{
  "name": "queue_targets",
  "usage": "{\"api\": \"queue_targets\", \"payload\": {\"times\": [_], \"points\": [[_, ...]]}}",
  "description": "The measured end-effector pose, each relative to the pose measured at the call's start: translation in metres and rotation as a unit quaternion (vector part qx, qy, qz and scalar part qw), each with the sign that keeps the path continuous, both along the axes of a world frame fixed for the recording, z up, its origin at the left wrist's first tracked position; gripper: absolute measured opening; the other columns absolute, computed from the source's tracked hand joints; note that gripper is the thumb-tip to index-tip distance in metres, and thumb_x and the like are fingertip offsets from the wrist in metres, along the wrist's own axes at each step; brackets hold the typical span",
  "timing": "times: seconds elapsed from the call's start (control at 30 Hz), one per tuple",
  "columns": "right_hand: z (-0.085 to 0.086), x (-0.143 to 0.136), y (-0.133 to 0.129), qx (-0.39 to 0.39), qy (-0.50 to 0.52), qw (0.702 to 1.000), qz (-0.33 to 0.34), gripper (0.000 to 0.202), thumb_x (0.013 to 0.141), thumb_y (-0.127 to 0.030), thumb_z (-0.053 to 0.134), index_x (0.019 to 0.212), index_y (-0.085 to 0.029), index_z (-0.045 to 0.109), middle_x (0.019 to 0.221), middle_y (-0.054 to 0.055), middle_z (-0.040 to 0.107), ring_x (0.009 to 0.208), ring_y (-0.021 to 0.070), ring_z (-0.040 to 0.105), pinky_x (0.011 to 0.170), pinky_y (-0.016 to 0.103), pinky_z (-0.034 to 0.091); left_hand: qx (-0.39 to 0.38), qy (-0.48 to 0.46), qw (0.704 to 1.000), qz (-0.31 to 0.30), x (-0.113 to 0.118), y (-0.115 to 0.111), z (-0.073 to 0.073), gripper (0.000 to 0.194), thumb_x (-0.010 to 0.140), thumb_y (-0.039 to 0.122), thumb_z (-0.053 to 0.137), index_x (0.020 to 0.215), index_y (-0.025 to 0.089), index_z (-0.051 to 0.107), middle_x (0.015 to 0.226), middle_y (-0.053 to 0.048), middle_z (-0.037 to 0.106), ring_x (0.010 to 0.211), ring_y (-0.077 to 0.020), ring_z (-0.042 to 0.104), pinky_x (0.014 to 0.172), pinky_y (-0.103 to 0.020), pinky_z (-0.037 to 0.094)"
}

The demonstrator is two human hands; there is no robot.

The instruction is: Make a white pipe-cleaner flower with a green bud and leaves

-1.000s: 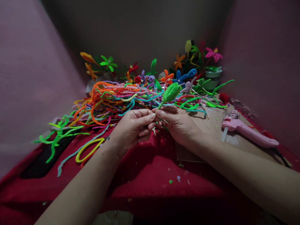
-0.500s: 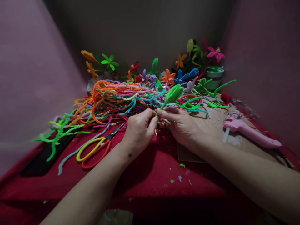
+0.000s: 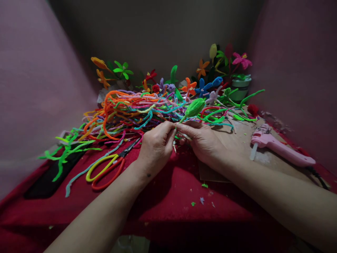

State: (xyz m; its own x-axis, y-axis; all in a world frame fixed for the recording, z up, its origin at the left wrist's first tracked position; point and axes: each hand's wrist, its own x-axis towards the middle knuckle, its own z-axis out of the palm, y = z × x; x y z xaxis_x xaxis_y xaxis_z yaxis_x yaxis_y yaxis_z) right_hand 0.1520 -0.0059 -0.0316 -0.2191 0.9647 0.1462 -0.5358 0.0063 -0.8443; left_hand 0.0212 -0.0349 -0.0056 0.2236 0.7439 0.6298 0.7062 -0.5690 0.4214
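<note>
A green pipe-cleaner flower bud (image 3: 195,108) leans up and to the right above my fingertips. Its stem runs down into the pinch of my right hand (image 3: 204,138), between thumb and forefinger. My left hand (image 3: 157,142) is closed against the same stem, its thumb and forefinger meeting the right hand's fingertips. The lower part of the stem is mostly hidden by the fingers. Just left of my left hand lie scissors (image 3: 105,171) with one yellow and one red handle, on the red cloth (image 3: 160,200).
A heap of colourful pipe cleaners (image 3: 129,109) spreads behind my hands. On the right, a pink glue gun (image 3: 284,149) rests on a cardboard sheet (image 3: 221,172). A black flat object (image 3: 43,182) lies at left. Finished flowers and a pale green pot (image 3: 240,88) line the back.
The bud has tilted slightly lower and to the right of its stem's base. My left wrist has turned a little; both hands keep their hold.
</note>
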Motion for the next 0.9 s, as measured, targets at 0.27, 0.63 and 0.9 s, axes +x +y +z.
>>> {"api": "queue_targets", "payload": {"times": [0.27, 0.63, 0.9], "points": [[0.008, 0.003, -0.006, 0.03, -0.052, 0.998, 0.003, 0.014, 0.068, -0.032, 0.071, 0.072, -0.019, 0.068, 0.071, -0.001, 0.062, 0.057, 0.0085, 0.05, 0.05, 0.023, 0.038, -0.188, -0.185, 0.964, -0.041, 0.002, 0.0, 0.009, 0.012, 0.081, 0.023, 0.051, 0.073, 0.017, 0.058, 0.051, 0.006, 0.046, 0.043, -0.0056, 0.039, 0.043, -0.017, 0.032], [0.008, 0.004, -0.006, 0.035, -0.047, 0.998, 0.014, 0.011, 0.069, -0.03, 0.068, 0.071, -0.019, 0.068, 0.07, 0.0, 0.064, 0.06, 0.0112, 0.055, 0.058, 0.027, 0.045, -0.372, -0.382, 0.839, -0.106, 0.001, 0.0, 0.018, 0.011, 0.075, 0.023, 0.061, 0.073, 0.015, 0.054, 0.053, 0.005, 0.047, 0.035, -0.0019, 0.032, 0.032, -0.014, 0.025], [0.006, 0.004, -0.001, 0.017, -0.027, 0.999, 0.032, 0.013, 0.066, -0.026, 0.07, 0.075, -0.017, 0.069, 0.074, 0.002, 0.066, 0.066, 0.0123, 0.057, 0.061, 0.026, 0.044, -0.443, -0.422, 0.771, -0.178, -0.006, 0.006, 0.018, 0.011, 0.077, 0.019, 0.059, 0.07, 0.014, 0.052, 0.055, 0.006, 0.047, 0.033, 0.0001, 0.024, 0.028, -0.013, 0.023]]}}
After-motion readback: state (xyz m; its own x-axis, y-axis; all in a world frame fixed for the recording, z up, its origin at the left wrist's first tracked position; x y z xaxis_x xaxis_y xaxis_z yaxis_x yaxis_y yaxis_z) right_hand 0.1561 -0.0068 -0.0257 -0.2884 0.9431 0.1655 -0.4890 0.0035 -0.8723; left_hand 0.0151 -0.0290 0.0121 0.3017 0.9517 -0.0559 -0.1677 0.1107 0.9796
